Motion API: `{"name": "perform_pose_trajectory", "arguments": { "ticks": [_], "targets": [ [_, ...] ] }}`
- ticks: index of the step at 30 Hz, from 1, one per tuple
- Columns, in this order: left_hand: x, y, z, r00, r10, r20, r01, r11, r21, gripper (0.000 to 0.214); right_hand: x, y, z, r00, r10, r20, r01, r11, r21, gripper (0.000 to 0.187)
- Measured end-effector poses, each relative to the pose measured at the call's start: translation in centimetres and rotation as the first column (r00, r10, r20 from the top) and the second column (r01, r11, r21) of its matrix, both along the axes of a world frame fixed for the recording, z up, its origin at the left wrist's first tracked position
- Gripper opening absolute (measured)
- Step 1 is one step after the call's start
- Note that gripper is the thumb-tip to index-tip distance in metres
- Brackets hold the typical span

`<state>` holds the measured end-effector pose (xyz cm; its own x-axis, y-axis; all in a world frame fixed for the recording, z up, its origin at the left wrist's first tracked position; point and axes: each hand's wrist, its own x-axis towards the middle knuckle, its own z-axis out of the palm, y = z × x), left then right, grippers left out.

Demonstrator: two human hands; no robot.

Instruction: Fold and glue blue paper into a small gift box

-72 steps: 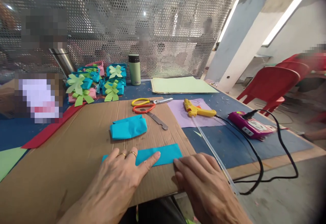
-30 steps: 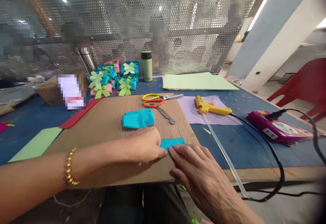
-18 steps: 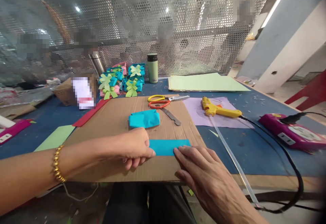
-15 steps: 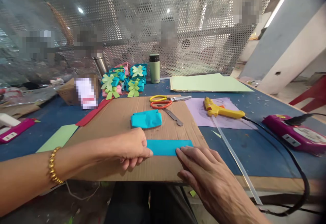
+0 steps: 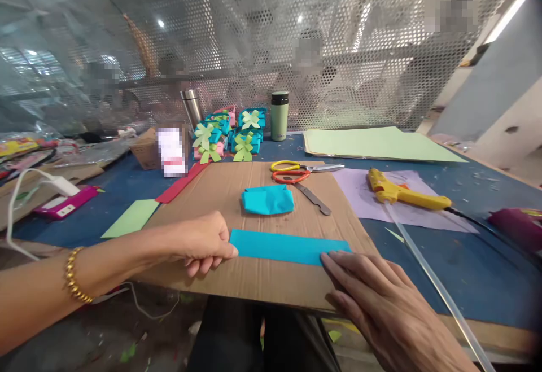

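A long turquoise paper strip (image 5: pixel 284 246) lies flat on a brown cardboard sheet (image 5: pixel 212 197) near the table's front edge. My left hand (image 5: pixel 203 241), with a gold bead bracelet on the wrist, pinches the strip's left end between thumb and fingers. My right hand (image 5: pixel 381 298) lies flat with its fingertips pressing down the strip's right end. A crumpled turquoise paper bundle (image 5: pixel 268 199) sits on the cardboard just behind the strip.
Yellow and orange scissors (image 5: pixel 296 171) lie at the cardboard's back. A yellow glue gun (image 5: pixel 398 191) rests on lilac paper with a clear glue stick (image 5: pixel 432 281). Paper boxes with green bows (image 5: pixel 231 132), a green flask (image 5: pixel 279 115), pale green sheets (image 5: pixel 376 143) and a perforated screen stand behind.
My left hand slid leftwards along the strip from its right end to its left end, uncovering its whole length. The right hand stayed on the right end. My head turned left.
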<state>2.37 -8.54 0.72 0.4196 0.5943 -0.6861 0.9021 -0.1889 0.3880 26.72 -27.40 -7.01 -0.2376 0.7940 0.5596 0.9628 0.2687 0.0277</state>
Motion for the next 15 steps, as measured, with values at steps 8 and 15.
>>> {"name": "perform_pose_trajectory", "arguments": {
  "ticks": [8,15],
  "targets": [
    [-3.3,1.2,-0.3,0.996,-0.017,0.092,0.007,0.994,0.11,0.034,1.2,0.4,-1.3,0.999,0.049,-0.001,-0.049,0.997,0.055,0.038],
    [-2.2,0.0,-1.6,0.936,0.057,0.346,-0.129,0.974,0.188,0.031,1.2,0.6,-1.5,0.999,0.04,0.019,-0.041,0.997,0.07,0.039]
  ]
}}
